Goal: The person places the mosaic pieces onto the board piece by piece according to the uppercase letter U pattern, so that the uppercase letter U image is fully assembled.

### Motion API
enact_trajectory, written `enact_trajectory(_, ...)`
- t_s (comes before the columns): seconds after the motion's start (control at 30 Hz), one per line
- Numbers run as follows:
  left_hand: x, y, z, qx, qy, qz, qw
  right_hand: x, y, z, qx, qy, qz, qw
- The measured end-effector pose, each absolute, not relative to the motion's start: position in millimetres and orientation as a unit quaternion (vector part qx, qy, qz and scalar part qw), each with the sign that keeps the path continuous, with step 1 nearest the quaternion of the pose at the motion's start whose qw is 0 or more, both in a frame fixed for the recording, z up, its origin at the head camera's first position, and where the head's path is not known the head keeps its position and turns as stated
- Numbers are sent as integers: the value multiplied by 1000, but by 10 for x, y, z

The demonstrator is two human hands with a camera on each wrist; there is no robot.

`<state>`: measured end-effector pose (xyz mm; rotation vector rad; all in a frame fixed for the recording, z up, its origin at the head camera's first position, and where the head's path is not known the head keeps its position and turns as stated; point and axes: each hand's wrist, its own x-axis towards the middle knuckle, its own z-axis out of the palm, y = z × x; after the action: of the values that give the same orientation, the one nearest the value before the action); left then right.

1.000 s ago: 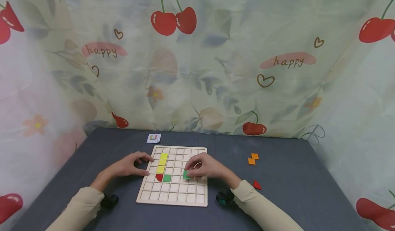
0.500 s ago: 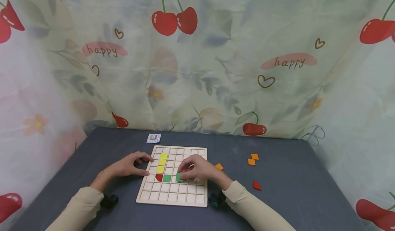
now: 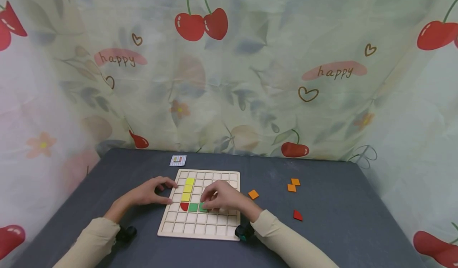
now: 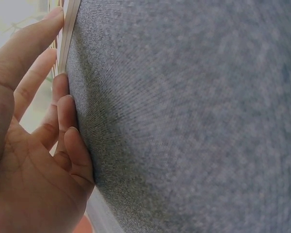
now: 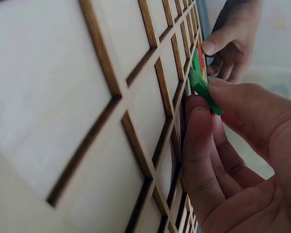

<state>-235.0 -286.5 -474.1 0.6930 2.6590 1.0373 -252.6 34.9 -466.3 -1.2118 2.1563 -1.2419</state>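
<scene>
My right hand (image 3: 223,196) pinches a green square tile (image 5: 203,91) between thumb and fingers. It is tilted at the wooden grid board (image 3: 200,230), just right of another green square tile (image 3: 193,207) lying in its cell. Left of that one is a red rounded piece (image 3: 184,206), and a column of yellow square tiles (image 3: 187,189) runs up above it. At the board's left edge rests my left hand (image 3: 148,191), its thumb and fingertips touching the rim and nothing held. In the left wrist view the thumb (image 4: 34,41) lies against the board's side.
Right of the board lies an orange square tile (image 3: 253,194). Two more orange tiles (image 3: 293,184) and a red quarter-round piece (image 3: 298,215) are farther right on the dark table (image 3: 332,220). A small printed card (image 3: 177,160) lies behind the board. A patterned curtain (image 3: 250,81) surrounds the table.
My right hand has moved left across the board with the green tile, up to the other green tile. This uncovers the orange tile beside the board. My left hand has stayed put.
</scene>
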Motion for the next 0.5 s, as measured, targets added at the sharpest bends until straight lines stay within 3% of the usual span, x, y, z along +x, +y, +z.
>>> enact_trajectory(0.5, -2342, -2856, -4733, 229, 900, 356, 106, -2508, 302, -4666, -425, 787, -414, 169)
